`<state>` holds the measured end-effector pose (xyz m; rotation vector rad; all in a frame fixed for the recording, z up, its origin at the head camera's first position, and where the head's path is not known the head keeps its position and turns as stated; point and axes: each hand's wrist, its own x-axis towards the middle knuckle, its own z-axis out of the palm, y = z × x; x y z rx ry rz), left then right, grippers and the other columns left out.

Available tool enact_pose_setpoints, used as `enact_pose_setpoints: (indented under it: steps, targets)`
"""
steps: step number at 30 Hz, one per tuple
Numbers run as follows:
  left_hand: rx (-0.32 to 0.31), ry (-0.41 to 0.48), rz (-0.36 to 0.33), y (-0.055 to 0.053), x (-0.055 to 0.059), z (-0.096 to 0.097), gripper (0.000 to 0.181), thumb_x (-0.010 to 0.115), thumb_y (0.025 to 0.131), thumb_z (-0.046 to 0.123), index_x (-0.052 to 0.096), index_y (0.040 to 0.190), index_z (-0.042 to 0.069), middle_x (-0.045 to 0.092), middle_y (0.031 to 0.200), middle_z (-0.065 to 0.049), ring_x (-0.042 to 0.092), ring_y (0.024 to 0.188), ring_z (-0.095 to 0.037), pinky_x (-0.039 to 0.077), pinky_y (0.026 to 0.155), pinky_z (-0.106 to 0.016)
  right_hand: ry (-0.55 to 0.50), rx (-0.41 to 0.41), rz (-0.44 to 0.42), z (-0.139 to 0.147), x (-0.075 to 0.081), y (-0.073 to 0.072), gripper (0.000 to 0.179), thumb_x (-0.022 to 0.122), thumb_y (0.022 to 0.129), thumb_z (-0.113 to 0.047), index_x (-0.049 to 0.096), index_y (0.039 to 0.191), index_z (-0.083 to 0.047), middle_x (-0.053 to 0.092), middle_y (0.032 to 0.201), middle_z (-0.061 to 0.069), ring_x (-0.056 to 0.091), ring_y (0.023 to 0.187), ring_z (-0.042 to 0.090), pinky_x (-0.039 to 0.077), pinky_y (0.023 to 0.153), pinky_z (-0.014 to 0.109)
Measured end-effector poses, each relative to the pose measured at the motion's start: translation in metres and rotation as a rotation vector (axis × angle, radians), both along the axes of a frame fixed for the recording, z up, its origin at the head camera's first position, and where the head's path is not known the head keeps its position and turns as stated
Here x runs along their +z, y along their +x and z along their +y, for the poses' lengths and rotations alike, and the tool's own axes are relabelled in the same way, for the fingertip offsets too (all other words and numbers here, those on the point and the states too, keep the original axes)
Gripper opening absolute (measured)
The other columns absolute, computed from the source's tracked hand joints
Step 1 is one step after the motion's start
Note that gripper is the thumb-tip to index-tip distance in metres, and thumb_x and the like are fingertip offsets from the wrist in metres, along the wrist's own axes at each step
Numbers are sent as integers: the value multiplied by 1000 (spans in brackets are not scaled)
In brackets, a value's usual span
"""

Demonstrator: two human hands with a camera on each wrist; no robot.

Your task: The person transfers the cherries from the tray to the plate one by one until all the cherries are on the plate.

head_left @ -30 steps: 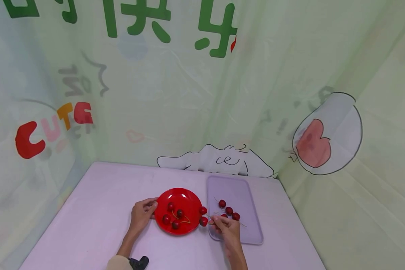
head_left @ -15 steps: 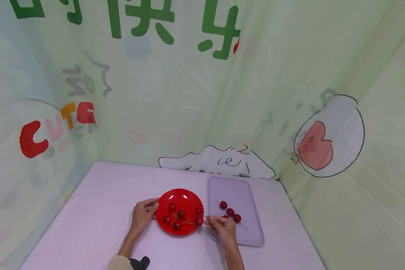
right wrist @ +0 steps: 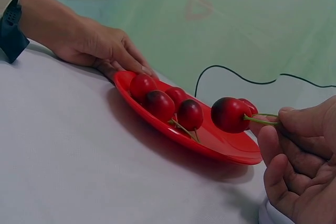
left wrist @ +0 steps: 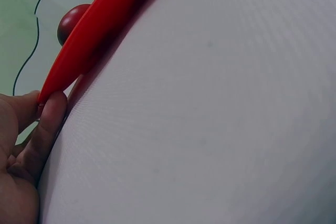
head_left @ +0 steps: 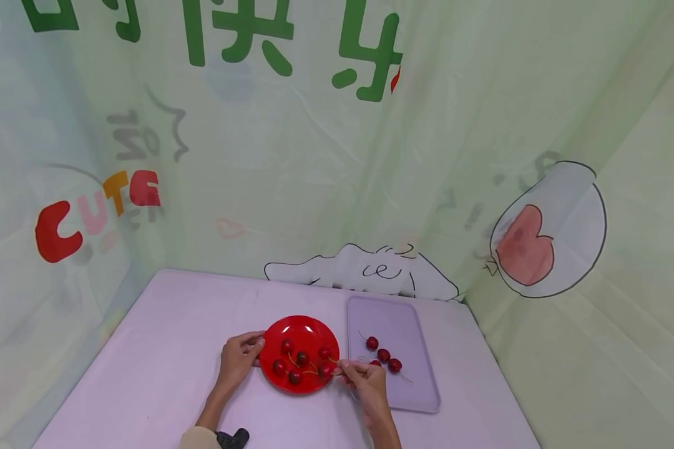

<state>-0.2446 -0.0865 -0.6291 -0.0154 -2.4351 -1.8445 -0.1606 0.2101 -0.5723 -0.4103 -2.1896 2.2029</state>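
Observation:
A round red plate [head_left: 297, 327] carries several dark red cherries [right wrist: 159, 105] with green stems. My left hand [head_left: 238, 357] grips the plate's left rim, thumb on top and fingers beneath, as the left wrist view shows. My right hand [head_left: 366, 380] pinches the stems of a pair of cherries [right wrist: 229, 115] between thumb and index finger. These two hang over the right side of the plate, close above its surface. In the right wrist view, one of the pair is partly hidden behind the other.
To the right of the plate lies a pale purple tray [head_left: 421, 393] with several cherries [head_left: 384, 355] on it. The table [head_left: 163, 349] is covered in pale lilac. A printed curtain [head_left: 314, 168] stands behind and at both sides.
My right hand has moved left, bringing the pair of cherries from the plate's right rim to over its inside. The left hand keeps its grip on the plate.

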Motion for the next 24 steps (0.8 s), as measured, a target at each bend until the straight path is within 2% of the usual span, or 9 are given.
enact_pose_setpoints:
  steps: [5,24]
  targets:
    - [-1,0,-2,0,-1,0,30,73,105,11,77,134,6,79,114,-16,71,78,-8,60,67,-14,-12,7,-28,-1,-1,-1,33,71,107,-13,74,125,15,85,94,10,72,74,7,58,69,17]
    - [-7,9,3,-3,-5,0,30,73,105,12,77,134,6,78,114,-16,70,74,-6,61,67,-15,-11,18,-39,-4,0,-2,31,74,105,-15,77,122,11,85,95,12,72,74,9,59,69,18]
